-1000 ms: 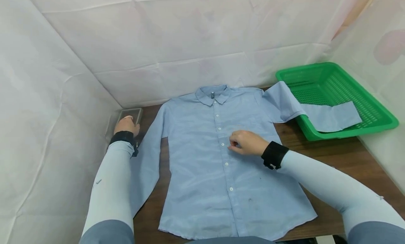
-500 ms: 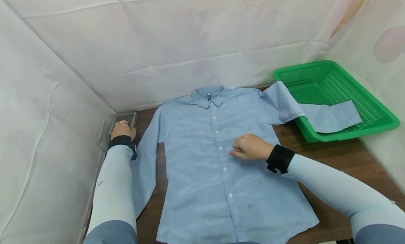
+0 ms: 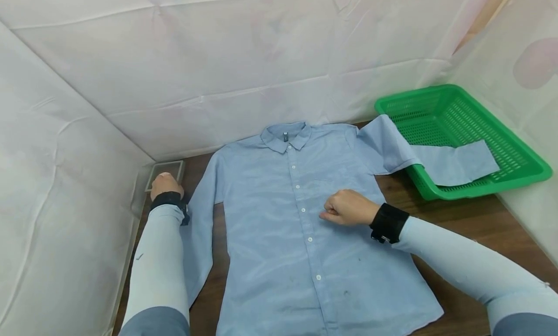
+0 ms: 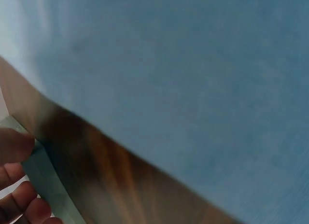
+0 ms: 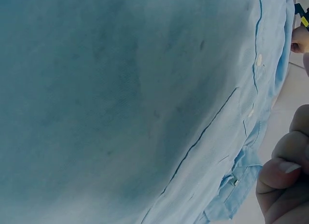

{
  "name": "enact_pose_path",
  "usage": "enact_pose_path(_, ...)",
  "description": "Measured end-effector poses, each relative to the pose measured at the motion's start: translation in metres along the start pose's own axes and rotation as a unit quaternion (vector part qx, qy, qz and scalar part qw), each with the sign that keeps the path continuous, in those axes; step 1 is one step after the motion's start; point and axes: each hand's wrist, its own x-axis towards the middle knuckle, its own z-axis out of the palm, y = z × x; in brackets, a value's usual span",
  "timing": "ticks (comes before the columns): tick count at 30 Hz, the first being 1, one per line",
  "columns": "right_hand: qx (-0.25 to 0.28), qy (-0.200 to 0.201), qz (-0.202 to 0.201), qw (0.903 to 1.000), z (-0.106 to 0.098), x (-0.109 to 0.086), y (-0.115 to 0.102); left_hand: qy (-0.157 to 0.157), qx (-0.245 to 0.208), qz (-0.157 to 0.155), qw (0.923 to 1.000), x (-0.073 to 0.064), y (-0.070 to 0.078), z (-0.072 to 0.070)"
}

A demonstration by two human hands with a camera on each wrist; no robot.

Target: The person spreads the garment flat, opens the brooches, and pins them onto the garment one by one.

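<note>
A light blue button-up shirt (image 3: 261,220) lies front up, collar away from me. At its left, my left hand (image 3: 165,185) is at a clear shallow box (image 3: 177,167). In the left wrist view the thumb and bent fingers (image 4: 19,202) overlap the box's edge (image 4: 50,183); I cannot tell if they grip anything. Over the shirt's button placket, my right hand (image 3: 348,207) has its fingers curled, with nothing visible in it. The right wrist view shows these bent fingers (image 5: 282,178) beside the shirt front.
A green plastic basket (image 3: 505,128) stands at the right; one shirt sleeve (image 3: 457,161) drapes over its rim. The other sleeve (image 3: 198,244) lies on the dark wooden table (image 3: 471,220) under my left forearm. White sheeting (image 3: 244,50) encloses the back and sides.
The head view has shifted slightly. My left hand stays at the clear box. My right hand's fingers have curled in more closely, and it stays over the shirt.
</note>
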Motion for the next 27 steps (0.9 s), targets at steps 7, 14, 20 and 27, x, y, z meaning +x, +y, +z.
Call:
enact_pose_path(7,0.002,-0.003,-0.002,1.0,-0.001,0.002,0.0,0.025,-0.001,-0.007,0.9997,-0.002,-0.001,0.002)
enact_pose_path(14,0.005,0.006,-0.005,1.0,0.0,0.004,0.002,0.043,-0.01,0.0,0.999,-0.004,-0.002,0.001)
enact_pose_path(20,0.001,0.009,-0.006,0.9999,0.001,0.003,0.004,0.074,-0.012,0.018,0.9971,-0.006,-0.001,-0.001)
enact_pose_path(27,0.012,0.014,-0.001,0.9998,0.001,0.002,0.003,0.092,-0.044,0.047,0.9937,-0.016,0.011,-0.012)
